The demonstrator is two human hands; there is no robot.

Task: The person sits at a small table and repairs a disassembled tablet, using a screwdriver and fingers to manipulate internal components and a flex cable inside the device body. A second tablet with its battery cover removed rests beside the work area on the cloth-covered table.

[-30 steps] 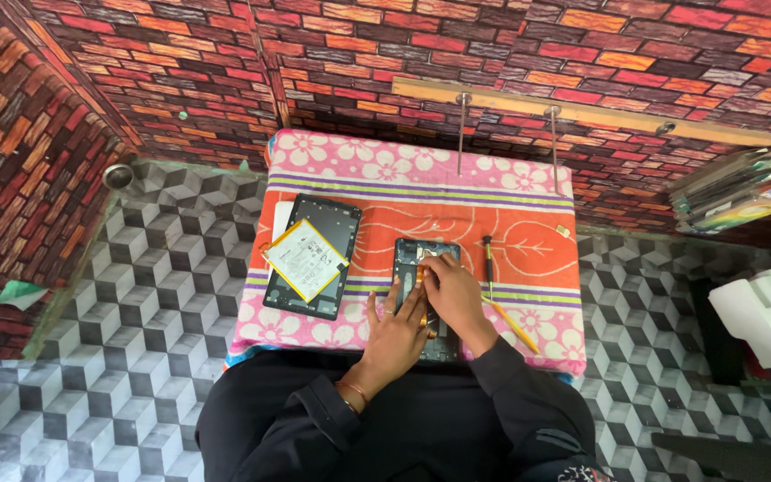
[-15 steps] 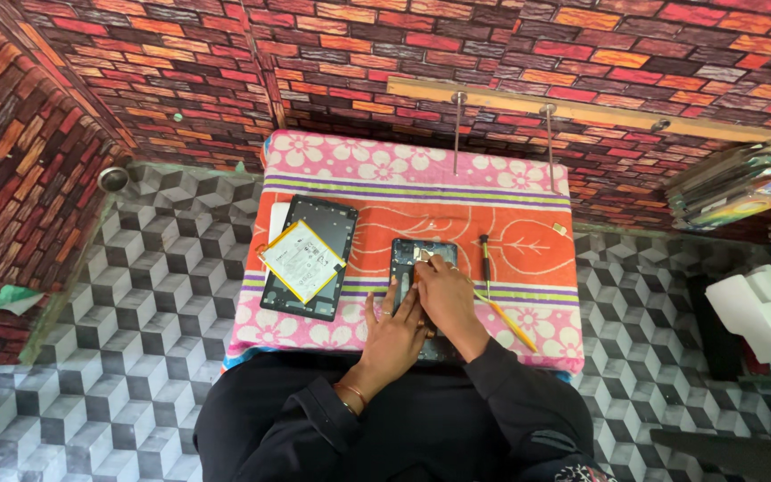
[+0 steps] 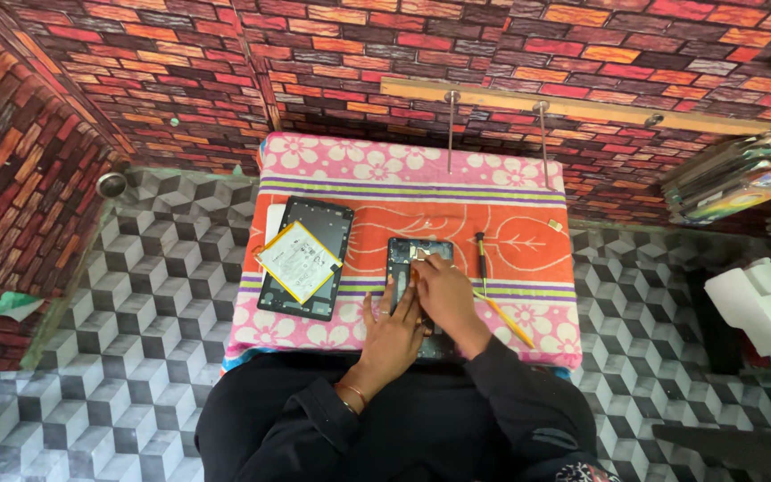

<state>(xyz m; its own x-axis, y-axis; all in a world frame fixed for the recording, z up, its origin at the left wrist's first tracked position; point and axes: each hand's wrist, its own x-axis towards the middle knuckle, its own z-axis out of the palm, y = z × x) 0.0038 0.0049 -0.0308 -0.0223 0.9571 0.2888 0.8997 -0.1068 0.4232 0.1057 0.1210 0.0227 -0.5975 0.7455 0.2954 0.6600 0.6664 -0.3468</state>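
1. Opened dark phone body (image 3: 419, 268) lies on the orange and pink flowered cloth (image 3: 501, 223) covering the small bench (image 3: 243, 353), near the middle, partly hidden under both hands.
2. Left hand (image 3: 392, 330) lies flat with fingers spread on the near-left part of the phone body, pressing it down rather than gripping.
3. Right hand (image 3: 446, 295) rests over the right side of the phone body, fingers curled toward its far end; whether it pinches a small part or tool I cannot tell.
4. Just right of the right hand lies a slim tool with a yellow handle (image 3: 493, 295), apart from the fingers.
5. Left of the hands, well apart, a black back panel (image 3: 319, 228) lies on the cloth with a pale flat battery (image 3: 298, 261) tilted on top of it.
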